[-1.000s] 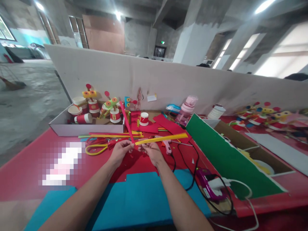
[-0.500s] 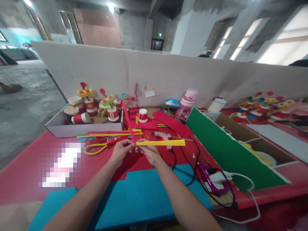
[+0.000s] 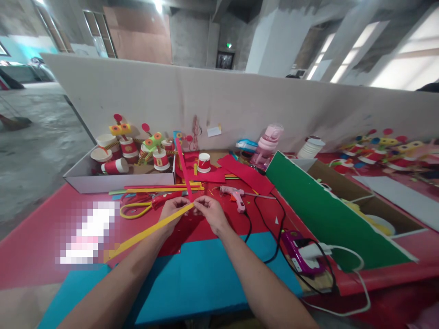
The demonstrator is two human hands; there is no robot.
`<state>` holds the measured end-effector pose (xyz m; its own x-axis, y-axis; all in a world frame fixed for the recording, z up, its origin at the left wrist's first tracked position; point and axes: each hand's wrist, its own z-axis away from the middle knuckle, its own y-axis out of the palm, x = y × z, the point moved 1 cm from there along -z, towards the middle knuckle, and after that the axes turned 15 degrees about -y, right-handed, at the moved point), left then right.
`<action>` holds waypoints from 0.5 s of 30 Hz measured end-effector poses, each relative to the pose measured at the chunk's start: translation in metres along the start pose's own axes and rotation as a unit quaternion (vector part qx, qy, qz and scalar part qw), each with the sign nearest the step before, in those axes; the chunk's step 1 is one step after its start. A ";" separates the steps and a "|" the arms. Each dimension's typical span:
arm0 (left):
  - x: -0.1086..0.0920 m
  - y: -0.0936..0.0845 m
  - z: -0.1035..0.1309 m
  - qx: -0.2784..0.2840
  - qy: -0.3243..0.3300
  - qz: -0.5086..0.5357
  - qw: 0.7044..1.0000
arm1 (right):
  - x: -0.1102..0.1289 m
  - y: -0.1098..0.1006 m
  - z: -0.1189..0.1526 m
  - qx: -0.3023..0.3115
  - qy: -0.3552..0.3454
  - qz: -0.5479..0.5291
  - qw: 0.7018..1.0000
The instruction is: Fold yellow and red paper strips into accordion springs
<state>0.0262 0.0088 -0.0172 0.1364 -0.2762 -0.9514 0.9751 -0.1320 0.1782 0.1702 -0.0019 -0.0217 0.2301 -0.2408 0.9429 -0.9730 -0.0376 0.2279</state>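
A yellow paper strip (image 3: 146, 234) and a red paper strip (image 3: 184, 170) meet at one end between my fingertips. The red one points away from me; the yellow one slants down to the left, across my left wrist. My left hand (image 3: 172, 213) is closed in a pinch beside the joint, partly behind the yellow strip. From the other side, my right hand (image 3: 211, 214) pinches the same joint, thumb and forefinger on the yellow end. Just right of it lies a pink glue gun (image 3: 234, 193). Yellow-handled scissors (image 3: 136, 210) are to the left of my hands.
Paper-cup figures (image 3: 160, 157) stand in a white box (image 3: 120, 183) at the back left. More strips (image 3: 164, 188) lie before it. A cup (image 3: 203, 162) stands behind my hands. To the right are a green-sided box (image 3: 329, 219), a purple power strip (image 3: 302, 256) and loose cables. Blue sheet (image 3: 206, 274) lies in front.
The yellow strip has swung from pointing right to slanting down left over my left wrist. My right hand has turned its fingers onto the joint. The red strip keeps about the same direction.
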 end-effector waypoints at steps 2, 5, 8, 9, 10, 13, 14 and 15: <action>0.000 0.000 0.001 -0.001 -0.006 -0.002 1.000 | 0.000 -0.001 -0.001 0.000 -0.017 0.031 0.999; 0.000 0.000 0.002 0.014 -0.009 0.000 1.000 | 0.003 -0.002 -0.002 0.003 -0.052 0.075 0.996; -0.002 0.001 0.004 0.038 0.020 -0.002 0.999 | 0.007 -0.002 -0.002 -0.005 -0.090 0.096 0.991; -0.004 0.003 0.006 0.041 0.028 -0.005 0.999 | 0.007 -0.002 -0.002 -0.013 -0.099 0.096 0.990; -0.005 0.004 0.008 0.039 0.033 -0.012 0.999 | 0.007 -0.002 -0.002 -0.023 -0.106 0.092 0.990; -0.010 0.008 0.012 0.016 0.034 -0.046 0.998 | 0.006 -0.001 -0.002 -0.040 -0.110 0.068 0.991; -0.010 0.009 0.012 0.008 0.036 -0.053 0.998 | 0.006 0.000 -0.001 -0.040 -0.111 0.060 0.991; -0.010 0.009 0.012 0.003 0.040 -0.057 0.998 | 0.006 0.001 -0.001 -0.036 -0.111 0.054 0.992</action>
<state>0.0315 -0.0013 -0.0025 0.0375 -0.1821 -0.9826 0.9842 -0.1637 0.0679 0.1710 -0.0021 -0.0159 0.1074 -0.4483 0.8874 -0.9858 0.0678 0.1535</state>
